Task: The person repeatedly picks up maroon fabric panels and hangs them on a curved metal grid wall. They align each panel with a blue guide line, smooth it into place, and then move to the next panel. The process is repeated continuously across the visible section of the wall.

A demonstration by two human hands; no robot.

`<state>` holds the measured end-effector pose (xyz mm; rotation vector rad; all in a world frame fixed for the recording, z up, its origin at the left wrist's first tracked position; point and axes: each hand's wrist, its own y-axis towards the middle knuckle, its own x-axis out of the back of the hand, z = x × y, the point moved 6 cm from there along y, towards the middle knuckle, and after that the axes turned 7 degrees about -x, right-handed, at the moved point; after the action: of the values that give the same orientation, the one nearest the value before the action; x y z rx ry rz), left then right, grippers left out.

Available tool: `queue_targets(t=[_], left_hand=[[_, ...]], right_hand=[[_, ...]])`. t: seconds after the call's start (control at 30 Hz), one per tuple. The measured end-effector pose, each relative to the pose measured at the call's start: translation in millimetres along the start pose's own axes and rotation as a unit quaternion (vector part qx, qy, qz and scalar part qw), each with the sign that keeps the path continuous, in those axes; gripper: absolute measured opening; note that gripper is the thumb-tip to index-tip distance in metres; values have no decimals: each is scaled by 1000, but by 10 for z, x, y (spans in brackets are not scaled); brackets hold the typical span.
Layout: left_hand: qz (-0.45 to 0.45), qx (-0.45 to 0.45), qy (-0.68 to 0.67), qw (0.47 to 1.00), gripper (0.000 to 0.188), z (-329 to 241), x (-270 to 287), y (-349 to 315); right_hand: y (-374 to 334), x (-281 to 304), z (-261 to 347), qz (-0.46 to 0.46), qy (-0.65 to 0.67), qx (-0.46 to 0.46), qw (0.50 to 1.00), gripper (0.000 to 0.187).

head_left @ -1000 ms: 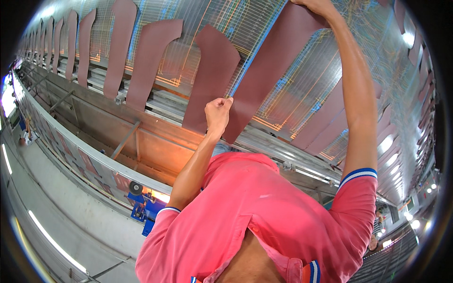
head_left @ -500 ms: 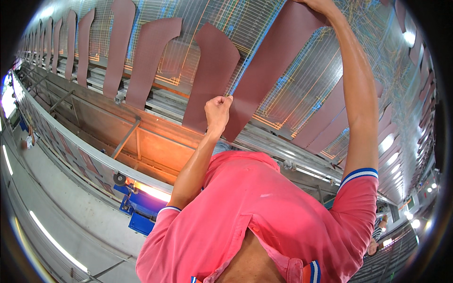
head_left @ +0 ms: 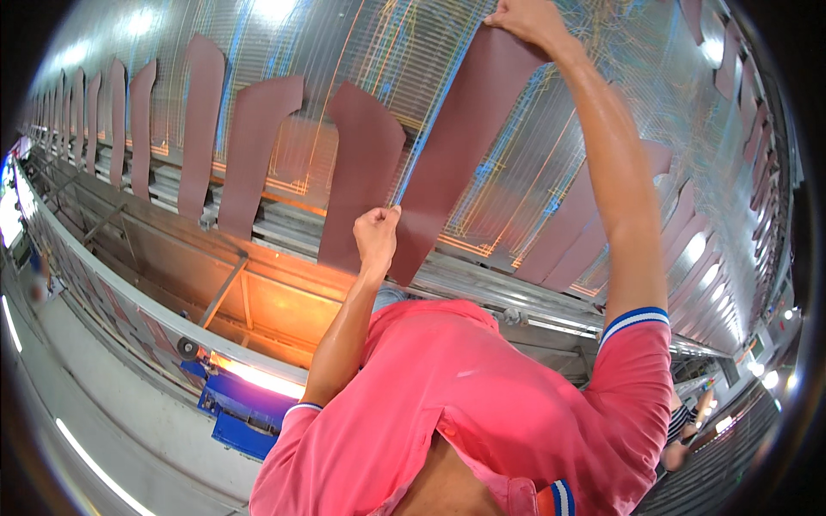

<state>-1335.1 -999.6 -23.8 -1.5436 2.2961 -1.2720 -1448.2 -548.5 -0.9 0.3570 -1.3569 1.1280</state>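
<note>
A long maroon-brown cut panel (head_left: 471,129) of thin sheet material slants over the metal table (head_left: 344,52), which is marked with orange, blue and yellow lines. My right hand (head_left: 527,19) is closed on its far upper corner, arm stretched out. At the panel's left edge, near the table's front, my left hand (head_left: 377,234) pinches with thumb and fingers together. Directly left lies a similar curved brown panel (head_left: 366,142), close beside the left hand. Whether the held panel lies fully flat cannot be told.
More brown panels (head_left: 258,129) line the table to the left, and others (head_left: 564,232) lie right, beyond my right forearm. A metal rail (head_left: 284,213) edges the table above an orange-lit trough (head_left: 292,314). Blue machine parts (head_left: 245,413) sit lower left. Another person (head_left: 680,430) is at far right.
The view has shifted, so the table and panels appear lower and slightly left. My right hand now shows fully at the panel's far corner. Both hands stay on the same panel.
</note>
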Motion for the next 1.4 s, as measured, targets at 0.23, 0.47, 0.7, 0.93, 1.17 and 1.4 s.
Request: queue_targets(t=[0.23, 0.47, 0.7, 0.93, 1.17, 1.4], left_hand=[[3, -25, 24, 999, 31, 57, 5, 54], [6, -5, 21, 1000, 33, -17, 6, -5], [6, -50, 42, 998, 32, 34, -2, 35], [2, -137, 198, 971, 27, -180, 9, -88], [8, -256, 142, 956, 27, -195, 242, -476], [96, -488, 227, 838, 21, 12, 355, -779]], right_hand=[[-628, 131, 227, -308, -173, -48, 934, 42], [-1308, -725, 435, -267, -38, 43, 962, 64], [-786, -451, -79, -307, -87, 3, 948, 73], [-2019, -1057, 1009, -112, -113, 142, 977, 74], [-3681, -1950, 1792, 15, 33, 192, 981, 63], [-3860, -1907, 1802, -34, 118, 159, 980, 47]])
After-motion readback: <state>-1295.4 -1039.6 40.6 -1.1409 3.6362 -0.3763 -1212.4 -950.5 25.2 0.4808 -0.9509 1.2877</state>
